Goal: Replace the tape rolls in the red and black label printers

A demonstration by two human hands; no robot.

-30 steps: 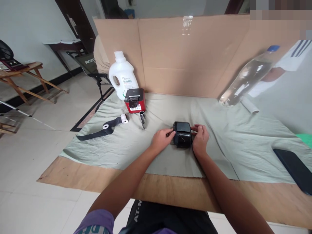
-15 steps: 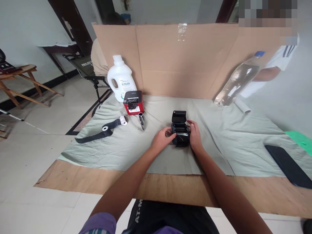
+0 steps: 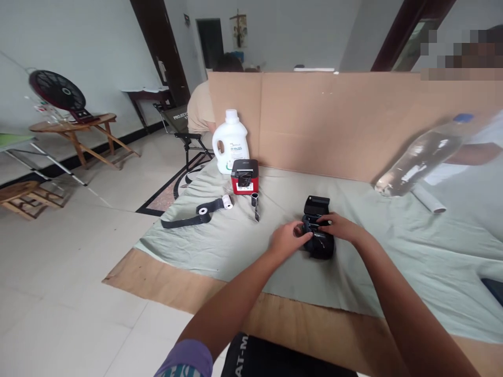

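A small black receipt printer [image 3: 322, 245] lies on the green-grey cloth, its hinged lid [image 3: 317, 205] raised at the far side. My left hand [image 3: 288, 236] grips the left side, thumb over the near edge. Over the open compartment, my right hand [image 3: 340, 226] reaches in from the right with its fingers stretched out; the fingertips are at the inner parts, and whether they touch is unclear. To the left are two paper rolls, a white one [image 3: 227, 202] and a dark one [image 3: 203, 213], each with a dark strip unwound. A short dark roll [image 3: 255, 200] stands nearer the printer.
A red and black box-shaped printer [image 3: 245, 180] stands before a white detergent bottle [image 3: 231, 144]. Cardboard [image 3: 298, 120] walls the back. At right, a clear bottle [image 3: 420, 157] leans near a white tube [image 3: 430, 200]; a dark phone [image 3: 493, 288] lies at the edge. A person sits behind the cardboard.
My right hand has left the printer's right side and moved over its open compartment. My left hand stays on the left side. The view has swung left and up.
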